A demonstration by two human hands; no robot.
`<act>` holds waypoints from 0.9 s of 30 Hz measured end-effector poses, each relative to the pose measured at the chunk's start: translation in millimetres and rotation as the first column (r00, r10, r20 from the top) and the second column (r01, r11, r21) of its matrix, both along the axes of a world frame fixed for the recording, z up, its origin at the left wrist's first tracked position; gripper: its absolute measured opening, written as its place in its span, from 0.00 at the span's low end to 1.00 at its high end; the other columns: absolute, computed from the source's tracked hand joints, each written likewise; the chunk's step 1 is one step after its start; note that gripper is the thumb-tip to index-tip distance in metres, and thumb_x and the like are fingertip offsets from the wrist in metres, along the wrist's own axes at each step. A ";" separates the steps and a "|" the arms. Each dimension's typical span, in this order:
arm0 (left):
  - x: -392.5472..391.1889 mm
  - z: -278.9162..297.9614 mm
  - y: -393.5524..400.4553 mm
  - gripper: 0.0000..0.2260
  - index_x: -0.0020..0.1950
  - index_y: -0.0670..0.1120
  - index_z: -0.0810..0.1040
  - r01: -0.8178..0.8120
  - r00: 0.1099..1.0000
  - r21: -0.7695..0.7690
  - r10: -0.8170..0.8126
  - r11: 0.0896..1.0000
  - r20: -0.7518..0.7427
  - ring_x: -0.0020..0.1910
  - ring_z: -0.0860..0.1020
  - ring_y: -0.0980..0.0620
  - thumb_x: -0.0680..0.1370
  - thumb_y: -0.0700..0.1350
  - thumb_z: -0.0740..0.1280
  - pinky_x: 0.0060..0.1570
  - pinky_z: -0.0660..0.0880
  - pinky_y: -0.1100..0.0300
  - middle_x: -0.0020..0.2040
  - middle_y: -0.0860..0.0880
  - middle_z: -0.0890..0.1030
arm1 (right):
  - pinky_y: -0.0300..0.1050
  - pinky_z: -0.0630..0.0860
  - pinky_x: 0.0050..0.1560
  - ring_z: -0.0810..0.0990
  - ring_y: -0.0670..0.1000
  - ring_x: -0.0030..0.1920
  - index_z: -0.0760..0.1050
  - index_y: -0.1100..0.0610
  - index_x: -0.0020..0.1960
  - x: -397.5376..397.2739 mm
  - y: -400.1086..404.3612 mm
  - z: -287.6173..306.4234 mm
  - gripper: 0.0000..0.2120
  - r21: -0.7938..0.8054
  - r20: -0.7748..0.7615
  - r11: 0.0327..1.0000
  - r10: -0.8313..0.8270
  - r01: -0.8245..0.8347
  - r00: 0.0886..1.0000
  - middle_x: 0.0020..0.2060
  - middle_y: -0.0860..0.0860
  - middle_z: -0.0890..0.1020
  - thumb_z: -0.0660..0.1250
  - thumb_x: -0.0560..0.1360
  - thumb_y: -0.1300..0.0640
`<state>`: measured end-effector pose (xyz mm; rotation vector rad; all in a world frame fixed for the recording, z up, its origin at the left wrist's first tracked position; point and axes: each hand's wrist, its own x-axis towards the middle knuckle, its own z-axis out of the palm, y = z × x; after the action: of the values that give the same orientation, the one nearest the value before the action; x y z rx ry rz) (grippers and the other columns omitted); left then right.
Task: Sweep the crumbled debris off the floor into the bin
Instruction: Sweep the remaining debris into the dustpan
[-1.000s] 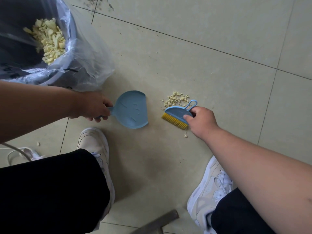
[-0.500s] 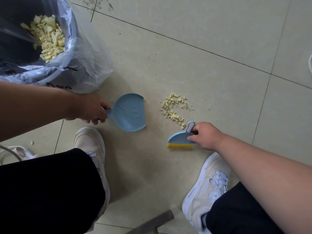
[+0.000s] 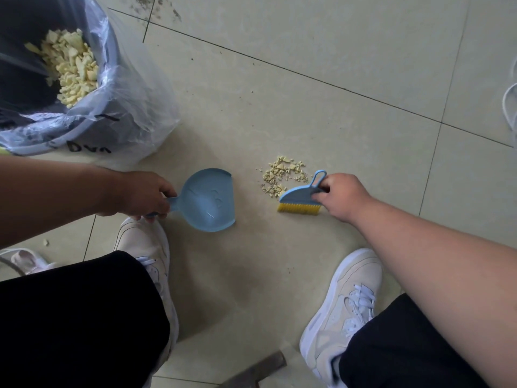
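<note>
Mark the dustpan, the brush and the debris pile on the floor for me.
dustpan (image 3: 208,200), head view, middle of the blue scoop.
brush (image 3: 298,198), head view, blue back above the yellow bristles.
debris pile (image 3: 282,175), head view, centre of the pale crumbs on the tile.

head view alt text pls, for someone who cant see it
A crouching person's right hand holds a small blue brush beside a pile of yellow crumbs on the tiled floor, while the left hand holds an empty blue dustpan. A plastic-lined bin with more crumbs stands at upper left.
</note>
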<state>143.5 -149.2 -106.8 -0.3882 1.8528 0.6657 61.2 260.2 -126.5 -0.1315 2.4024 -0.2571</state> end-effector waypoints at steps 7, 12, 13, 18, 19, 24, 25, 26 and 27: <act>7.6 -1.8 -2.1 0.10 0.50 0.50 0.85 0.019 1.000 -0.008 -0.019 1.000 0.014 0.32 0.81 0.51 0.77 0.37 0.67 0.27 0.72 0.62 0.46 0.39 0.88 | 0.38 0.65 0.45 0.82 0.56 0.53 0.85 0.54 0.56 -12.5 -7.5 2.2 0.11 -0.014 -0.035 0.998 -0.063 0.063 0.997 0.50 0.55 0.86 0.72 0.76 0.53; 8.0 -1.5 -2.5 0.10 0.50 0.49 0.86 0.001 1.000 -0.001 -0.001 1.000 0.016 0.32 0.81 0.50 0.76 0.36 0.69 0.27 0.72 0.62 0.47 0.37 0.88 | 0.39 0.67 0.45 0.82 0.55 0.51 0.86 0.53 0.55 -12.4 -10.9 4.1 0.10 -0.028 -0.030 0.993 -0.118 0.117 0.993 0.48 0.53 0.86 0.72 0.76 0.52; 8.0 -1.4 -2.1 0.10 0.50 0.49 0.86 0.002 1.000 0.000 -0.002 1.000 0.015 0.32 0.81 0.50 0.76 0.36 0.69 0.26 0.72 0.62 0.46 0.37 0.88 | 0.39 0.67 0.45 0.82 0.54 0.49 0.86 0.52 0.55 -10.2 -11.7 5.2 0.10 -0.031 -0.024 0.991 -0.130 0.129 0.991 0.47 0.53 0.86 0.72 0.76 0.52; 8.5 0.2 -1.0 0.11 0.50 0.49 0.86 -0.006 1.000 0.013 0.005 1.000 0.014 0.28 0.79 0.52 0.75 0.36 0.68 0.26 0.72 0.61 0.46 0.36 0.87 | 0.39 0.71 0.45 0.83 0.52 0.48 0.86 0.52 0.55 16.1 -19.4 6.9 0.11 -0.086 0.048 0.965 -0.245 0.248 0.968 0.46 0.51 0.87 0.74 0.74 0.52; 8.7 0.2 -0.9 0.11 0.49 0.50 0.86 -0.012 1.000 0.014 0.011 1.000 0.013 0.28 0.79 0.52 0.75 0.36 0.68 0.26 0.72 0.61 0.46 0.36 0.87 | 0.39 0.71 0.45 0.83 0.52 0.48 0.86 0.53 0.54 22.5 -22.3 6.0 0.11 -0.090 0.062 0.962 -0.253 0.257 0.966 0.46 0.51 0.87 0.74 0.74 0.52; 9.8 -0.4 -1.7 0.11 0.50 0.49 0.86 -0.012 1.000 0.013 0.011 1.000 0.012 0.29 0.79 0.51 0.75 0.35 0.69 0.26 0.71 0.62 0.47 0.34 0.87 | 0.37 0.70 0.41 0.82 0.50 0.45 0.86 0.53 0.53 49.4 -42.1 -0.4 0.10 -0.117 0.128 0.960 -0.239 0.254 0.963 0.43 0.48 0.85 0.74 0.74 0.53; 10.0 -0.5 -2.2 0.11 0.50 0.49 0.86 -0.013 1.000 0.012 0.013 1.000 0.013 0.29 0.79 0.50 0.75 0.35 0.69 0.26 0.71 0.62 0.47 0.34 0.87 | 0.37 0.70 0.39 0.81 0.49 0.44 0.86 0.53 0.53 52.9 -46.4 -1.8 0.10 -0.128 0.137 0.958 -0.240 0.257 0.961 0.42 0.48 0.84 0.74 0.73 0.53; 10.1 -0.5 -2.7 0.11 0.50 0.49 0.86 -0.015 1.000 0.011 0.015 1.000 0.015 0.30 0.79 0.50 0.75 0.35 0.69 0.26 0.71 0.62 0.47 0.34 0.87 | 0.37 0.70 0.40 0.81 0.49 0.44 0.87 0.53 0.53 55.4 -50.5 -3.0 0.10 -0.139 0.143 0.955 -0.242 0.261 0.960 0.42 0.48 0.84 0.74 0.74 0.52; 10.1 -0.6 -3.2 0.12 0.50 0.49 0.86 -0.018 1.000 0.010 0.018 1.000 0.017 0.30 0.79 0.50 0.75 0.35 0.69 0.26 0.71 0.62 0.47 0.35 0.87 | 0.37 0.70 0.42 0.81 0.49 0.44 0.87 0.53 0.53 56.5 -54.4 -4.3 0.10 -0.149 0.147 0.951 -0.248 0.270 0.957 0.42 0.48 0.84 0.74 0.74 0.52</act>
<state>153.6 -152.4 -107.4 -0.4028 1.8313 0.6817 117.7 205.8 -130.8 0.1233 2.2660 -0.5737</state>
